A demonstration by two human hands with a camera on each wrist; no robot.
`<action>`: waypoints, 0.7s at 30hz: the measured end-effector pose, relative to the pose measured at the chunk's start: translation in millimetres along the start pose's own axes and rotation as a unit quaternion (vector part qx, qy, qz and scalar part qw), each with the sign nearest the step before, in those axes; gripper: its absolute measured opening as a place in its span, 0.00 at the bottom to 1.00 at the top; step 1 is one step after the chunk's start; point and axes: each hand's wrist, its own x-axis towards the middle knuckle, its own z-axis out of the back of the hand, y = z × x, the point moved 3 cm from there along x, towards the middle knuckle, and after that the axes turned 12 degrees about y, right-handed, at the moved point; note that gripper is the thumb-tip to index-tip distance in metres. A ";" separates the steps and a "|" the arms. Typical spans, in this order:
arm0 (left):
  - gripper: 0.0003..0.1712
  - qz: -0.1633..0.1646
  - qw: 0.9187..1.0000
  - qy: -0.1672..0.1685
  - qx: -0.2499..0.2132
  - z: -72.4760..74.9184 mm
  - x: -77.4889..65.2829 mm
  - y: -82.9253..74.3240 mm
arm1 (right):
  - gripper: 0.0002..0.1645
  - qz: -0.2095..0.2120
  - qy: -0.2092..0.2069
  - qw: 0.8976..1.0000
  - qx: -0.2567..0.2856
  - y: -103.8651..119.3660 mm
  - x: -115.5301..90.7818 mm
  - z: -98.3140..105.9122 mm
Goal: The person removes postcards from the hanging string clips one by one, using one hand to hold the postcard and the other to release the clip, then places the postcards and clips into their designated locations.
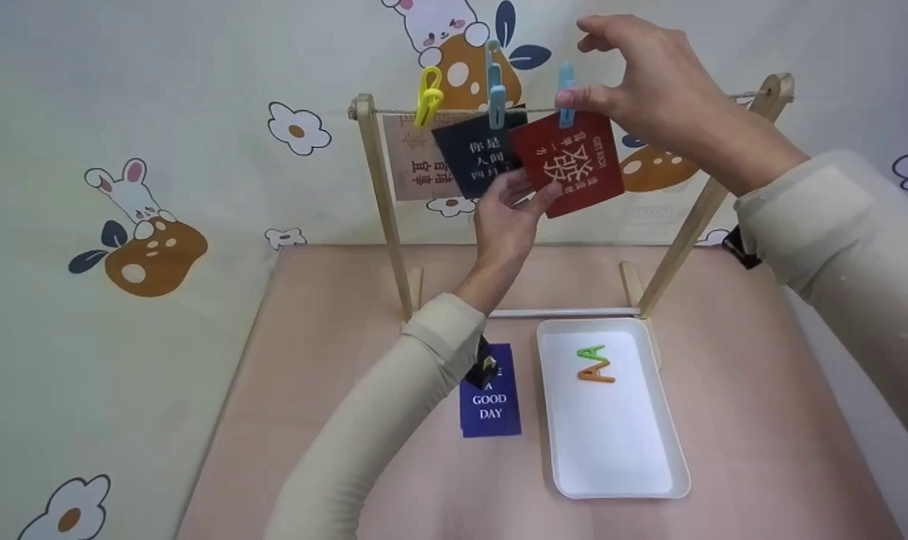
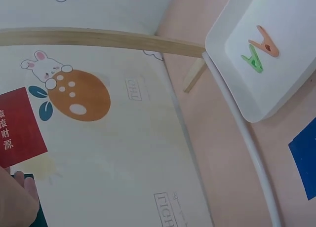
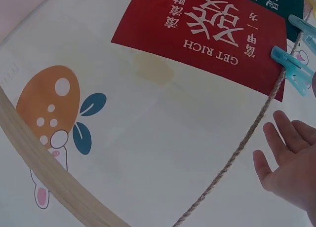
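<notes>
A red square card (image 1: 593,180) with white characters hangs at an angle from a twine line (image 3: 237,153). One light-blue clothespin (image 3: 291,64) clips its top edge to the twine. My left hand (image 1: 505,221) pinches the card's lower left edge, thumb in front, with the other fingers partly hidden. My right hand (image 1: 660,82) is at that clothespin, its thumb touching the clip and its fingers spread apart. To the left hang a dark green card (image 1: 461,154) under another light-blue clothespin (image 1: 495,82) and a pinkish card (image 1: 409,165) near a yellow clothespin (image 1: 428,97).
A wooden frame (image 1: 385,202) carries the twine above the pink-covered table (image 1: 334,375). Below it, a white tray (image 1: 548,420) holds a green clothespin (image 1: 590,352) and an orange clothespin (image 1: 596,371). Blue cards (image 1: 491,424) lie left of the tray. A patterned backdrop stands behind.
</notes>
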 end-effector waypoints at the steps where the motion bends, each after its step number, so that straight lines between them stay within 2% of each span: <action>1: 0.26 0.001 1.000 -0.002 -0.005 0.4 -0.6 1.1 | 0.44 0.001 0.001 1.000 -0.005 0.7 0.4 -1.0; 8: 0.18 0.001 1.000 0.006 -0.011 0.8 -7.5 3.6 | 0.40 0.002 0.005 1.000 0.003 2.7 0.6 -2.9; 17: 0.16 0.012 0.999 0.016 -0.046 -3.3 -17.8 1.7 | 0.31 0.007 -0.008 1.000 0.016 3.5 -0.2 -1.1; 21: 0.15 0.013 0.998 0.015 -0.053 -3.9 -21.0 -0.8 | 0.27 -0.005 -0.006 0.999 0.040 5.6 0.2 -0.5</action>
